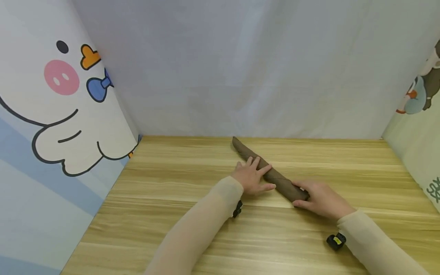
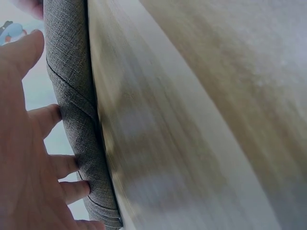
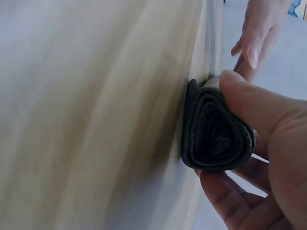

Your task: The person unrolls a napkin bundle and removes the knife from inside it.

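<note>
A rolled-up brown-grey cloth (image 1: 282, 186) lies slantwise on the wooden table, its thin end (image 1: 237, 142) pointing to the back wall. My left hand (image 1: 252, 176) rests on the middle of the roll with fingers spread. In the left wrist view, several fingertips (image 2: 71, 165) touch the fabric (image 2: 72, 79). The thicker near end is held by my right hand (image 1: 323, 198), thumb on one side and fingers on the other. The right wrist view looks into that end, where the coiled layers of the roll (image 3: 218, 132) show.
The wooden table (image 1: 165, 191) runs back to a pale curtain (image 1: 240, 76). A panel with a cartoon bird (image 1: 62, 118) stands on the left, and another printed panel (image 1: 417, 91) on the right. Small black cameras (image 1: 336, 241) are strapped at both wrists.
</note>
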Demonstrator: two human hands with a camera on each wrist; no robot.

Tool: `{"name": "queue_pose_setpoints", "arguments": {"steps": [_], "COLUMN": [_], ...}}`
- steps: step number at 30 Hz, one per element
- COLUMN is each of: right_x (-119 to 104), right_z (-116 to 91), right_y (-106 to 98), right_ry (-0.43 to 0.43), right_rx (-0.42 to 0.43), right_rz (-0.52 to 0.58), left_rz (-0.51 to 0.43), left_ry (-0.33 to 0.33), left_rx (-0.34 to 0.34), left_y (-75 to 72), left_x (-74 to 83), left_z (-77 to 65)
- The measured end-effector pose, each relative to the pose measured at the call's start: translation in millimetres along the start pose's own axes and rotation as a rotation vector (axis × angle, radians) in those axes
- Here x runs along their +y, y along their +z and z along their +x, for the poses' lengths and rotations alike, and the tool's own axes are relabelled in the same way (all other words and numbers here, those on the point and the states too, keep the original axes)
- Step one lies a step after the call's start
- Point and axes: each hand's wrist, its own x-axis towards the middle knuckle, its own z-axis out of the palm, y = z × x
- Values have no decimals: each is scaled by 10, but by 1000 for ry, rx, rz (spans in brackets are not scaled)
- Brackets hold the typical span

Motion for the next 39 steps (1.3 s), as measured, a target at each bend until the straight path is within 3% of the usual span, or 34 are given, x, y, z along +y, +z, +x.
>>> {"name": "queue_pose_setpoints", "arguments": {"steps": [16,31,36,39], "right_x": [-424,-799,-839,-788], "right_z": [-3,38,64,97], "right_y": [141,282,304,274], "right_ry": [-1,-122,-91,-74], "right_rx": [-45,-102,-153,-149], "right_rz": [-24,50,116,141], "left_rz": [-14,-62,-34,-13], "left_ry": [36,86,87,82], "left_rx": [29,18,45,82], "left_y": [50,93,115,113], "left_x": [-96,-208,-220,-196], "left_z": [-149,-326,-444,-588]}}
